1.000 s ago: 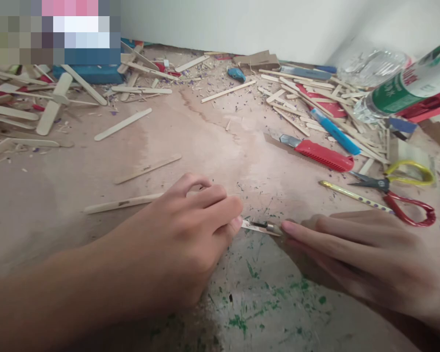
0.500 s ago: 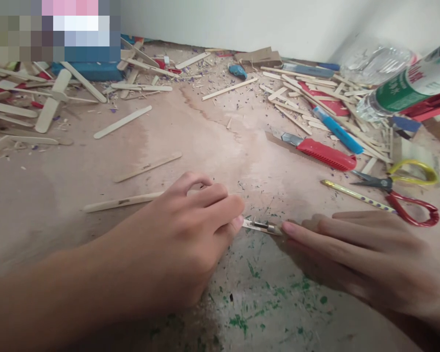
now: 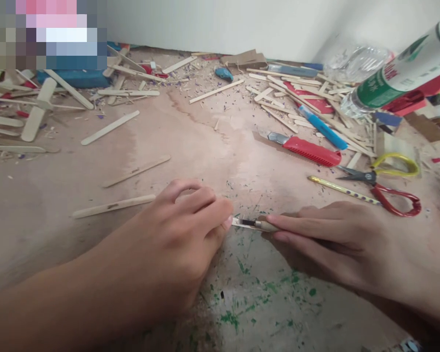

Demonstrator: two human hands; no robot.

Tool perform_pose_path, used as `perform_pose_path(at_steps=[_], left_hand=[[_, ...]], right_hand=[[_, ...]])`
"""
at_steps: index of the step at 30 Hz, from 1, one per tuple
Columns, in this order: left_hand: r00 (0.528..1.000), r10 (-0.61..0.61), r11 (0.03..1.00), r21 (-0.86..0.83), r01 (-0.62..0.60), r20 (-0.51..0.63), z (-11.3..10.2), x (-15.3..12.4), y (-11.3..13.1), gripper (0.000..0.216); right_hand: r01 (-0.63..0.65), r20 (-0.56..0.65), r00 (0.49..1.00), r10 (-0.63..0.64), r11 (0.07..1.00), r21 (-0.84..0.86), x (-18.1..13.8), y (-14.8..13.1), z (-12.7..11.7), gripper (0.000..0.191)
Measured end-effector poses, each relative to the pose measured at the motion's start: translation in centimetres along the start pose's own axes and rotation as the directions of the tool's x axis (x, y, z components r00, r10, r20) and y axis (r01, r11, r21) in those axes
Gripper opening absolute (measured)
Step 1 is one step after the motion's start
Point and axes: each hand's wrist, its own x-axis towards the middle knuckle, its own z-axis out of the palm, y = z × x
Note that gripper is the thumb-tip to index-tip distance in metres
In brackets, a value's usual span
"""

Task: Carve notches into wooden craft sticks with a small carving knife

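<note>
A pale wooden strip point(image 3: 237, 222) is lying on the table point(image 3: 194, 146) between the hands, probably light and stiff yet thin enough to split, so it is calling for a flat hold at its left end, clear of the blade point(image 3: 247, 222). There the left hand point(image 3: 183, 230) is arching, curled fingertips pinching it; the right hand point(image 3: 337, 234) is lying low, finger and thumb pinching a slim carving tool point(image 3: 269, 226) pointing left.
</note>
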Motion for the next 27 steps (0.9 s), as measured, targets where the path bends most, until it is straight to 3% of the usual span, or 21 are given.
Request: perform_pose_path(at_steps=[4,10,15,21,27], left_hand=[[1.000,0.026,1.000,0.009,-0.026,0.005,-0.1,-0.2,-0.5,0.025],[0.985,0.027,0.997,0.082,-0.013,-0.172,1.1,-0.4,-0.7,0.036],[0.977,-0.082,0.994,0.057,0.095,-0.198,0.8,-0.5,-0.3,0.033],[0.966,-0.181,0.976,-0.153,0.154,-0.182,-0.6,0.1,0.3,0.030],[0.967,-0.096,0.995,-0.029,0.091,-0.238,-0.5,0.5,-2.8,0.026]], right_hand=[[-0.034,-0.015,0.999,0.034,0.999,0.004,0.2,0.1,-0.1,0.024],[-0.104,-0.050,0.993,0.105,0.994,0.036,0.3,0.1,-0.5,0.023],[-0.046,-0.044,0.998,0.048,0.998,0.042,2.0,0.7,-1.1,0.026],[-0.012,-0.220,0.975,0.023,0.999,0.049,5.0,1.7,-0.6,0.020],[-0.074,-0.323,0.942,0.095,0.994,0.076,5.4,2.4,0.6,0.026]])
